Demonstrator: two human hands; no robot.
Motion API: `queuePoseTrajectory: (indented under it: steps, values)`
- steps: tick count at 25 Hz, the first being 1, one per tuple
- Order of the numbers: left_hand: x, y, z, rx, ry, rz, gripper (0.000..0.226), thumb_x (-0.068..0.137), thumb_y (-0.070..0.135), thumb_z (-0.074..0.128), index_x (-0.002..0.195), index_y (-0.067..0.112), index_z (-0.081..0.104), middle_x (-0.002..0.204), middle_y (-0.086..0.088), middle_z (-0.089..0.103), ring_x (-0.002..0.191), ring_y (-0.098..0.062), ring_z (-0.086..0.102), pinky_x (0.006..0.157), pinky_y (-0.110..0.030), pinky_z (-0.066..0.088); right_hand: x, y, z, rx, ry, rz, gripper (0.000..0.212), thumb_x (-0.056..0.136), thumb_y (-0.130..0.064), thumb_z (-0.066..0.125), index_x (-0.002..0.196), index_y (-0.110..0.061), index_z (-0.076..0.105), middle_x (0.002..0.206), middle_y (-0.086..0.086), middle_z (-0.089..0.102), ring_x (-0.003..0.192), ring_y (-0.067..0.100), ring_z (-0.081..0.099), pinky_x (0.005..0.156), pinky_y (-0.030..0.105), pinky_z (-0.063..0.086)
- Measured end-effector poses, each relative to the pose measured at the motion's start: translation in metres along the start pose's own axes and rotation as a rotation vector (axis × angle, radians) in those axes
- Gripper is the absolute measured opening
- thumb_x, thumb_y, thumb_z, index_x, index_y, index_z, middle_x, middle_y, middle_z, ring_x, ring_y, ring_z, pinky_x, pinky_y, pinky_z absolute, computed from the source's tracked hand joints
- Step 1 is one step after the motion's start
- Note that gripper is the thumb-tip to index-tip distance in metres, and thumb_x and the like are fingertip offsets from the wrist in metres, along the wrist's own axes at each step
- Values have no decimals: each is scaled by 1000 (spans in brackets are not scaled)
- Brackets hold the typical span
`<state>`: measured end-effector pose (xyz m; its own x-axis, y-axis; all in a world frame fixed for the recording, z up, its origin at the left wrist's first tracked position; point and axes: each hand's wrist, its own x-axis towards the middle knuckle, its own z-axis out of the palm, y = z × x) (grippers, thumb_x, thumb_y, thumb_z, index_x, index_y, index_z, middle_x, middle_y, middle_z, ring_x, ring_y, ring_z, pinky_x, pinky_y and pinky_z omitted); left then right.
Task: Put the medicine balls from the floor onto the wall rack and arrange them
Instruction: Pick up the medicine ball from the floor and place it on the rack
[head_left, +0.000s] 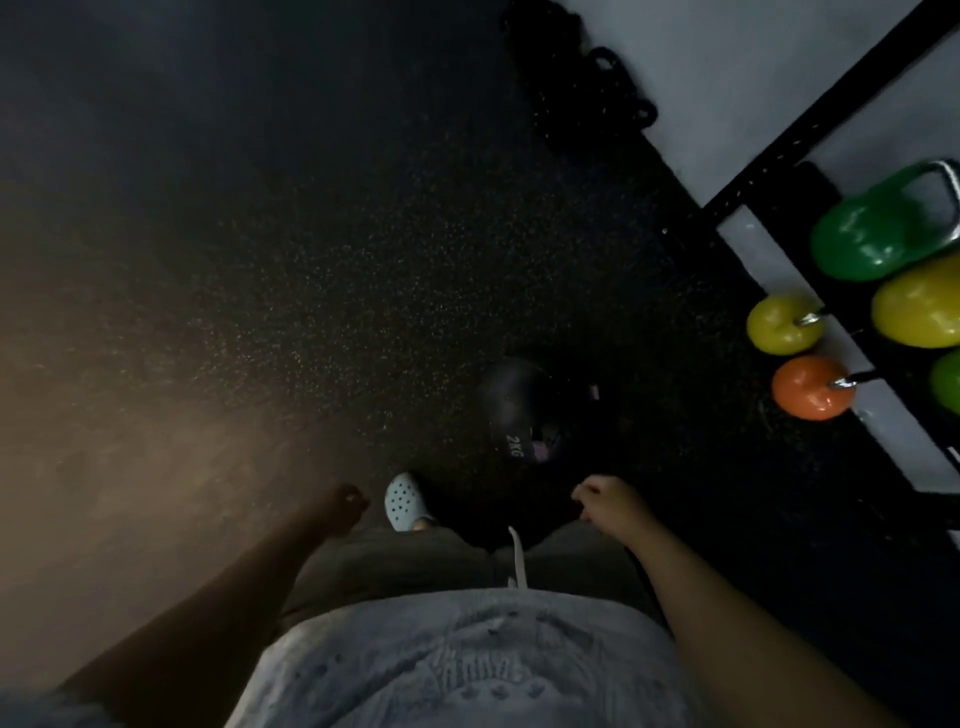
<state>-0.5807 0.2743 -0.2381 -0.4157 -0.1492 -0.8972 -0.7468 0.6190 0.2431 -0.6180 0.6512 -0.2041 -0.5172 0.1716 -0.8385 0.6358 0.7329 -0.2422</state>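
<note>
medicine ball (511, 410) on floor (311, 260) ahead, nearer right hand (605, 499) | left hand (345, 506) (dim) | both loosely curled, holding nothing

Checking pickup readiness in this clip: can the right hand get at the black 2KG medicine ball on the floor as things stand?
Probably yes. The right hand holds nothing, and the black 2KG medicine ball lies on the speckled floor just ahead of it with nothing between; the person would likely need to bend down.
</note>
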Motion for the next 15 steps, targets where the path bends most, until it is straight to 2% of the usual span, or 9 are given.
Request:
queuePoseTrajectory:
  steps: [1, 3, 6, 8, 10, 12, 15]
  values:
    - [4, 8, 2, -28, -11, -19, 37, 108, 22, 53, 135, -2, 61, 121, -22, 70, 91, -23, 60, 81, -34, 53, 8, -5, -11, -25, -10, -4, 25, 103, -25, 51, 101, -11, 71, 96, 14, 71, 94, 32, 68, 85, 40, 54]
    - [7, 25, 4, -68, 4, -50, 36, 108, 17, 53, 137, -4, 58, 112, -21, 67, 94, -25, 58, 72, -28, 48, 24, -13, -28, -41, -31, -7, 21, 102, -25, 51, 98, -17, 70, 96, 12, 71, 96, 30, 69, 89, 40, 55]
    - [15, 65, 21, -167, 52, -98, 36, 108, 16, 52, 136, -5, 58, 100, -17, 64, 80, -22, 57, 63, -27, 45, 60, -17, -57, -99, -78, -51, 21, 100, -27, 52, 95, -18, 70, 95, 12, 71, 93, 29, 69, 86, 39, 55]
    - [26, 82, 45, -216, 65, -139, 32, 108, 17, 52, 130, -4, 60, 112, -23, 67, 84, -24, 58, 70, -32, 47, 89, -14, -75, -141, -131, -76, 22, 100, -27, 51, 97, -17, 70, 97, 14, 72, 93, 31, 69, 85, 42, 56]
    - [33, 96, 74, -269, 75, -166, 21, 106, 25, 55, 116, 10, 65, 120, -20, 69, 92, -29, 65, 82, -35, 55, 111, -15, -91, -166, -180, -96, 24, 102, -27, 50, 98, -15, 70, 98, 15, 72, 94, 33, 69, 87, 46, 57]
    - [64, 107, 120, -284, 71, -221, 13, 103, 32, 59, 105, 23, 68, 122, -20, 72, 105, -38, 70, 93, -46, 58, 148, -9, -107, -214, -229, -101, 26, 103, -28, 49, 102, -13, 70, 99, 15, 71, 94, 32, 68, 86, 45, 56]
    - [76, 155, 165, -262, -25, -203, 22, 106, 31, 53, 114, 18, 69, 112, -12, 72, 103, -31, 68, 87, -39, 52, 207, 1, -120, -249, -221, -76, 30, 104, -29, 46, 110, -11, 70, 105, 15, 71, 96, 33, 67, 80, 41, 52]
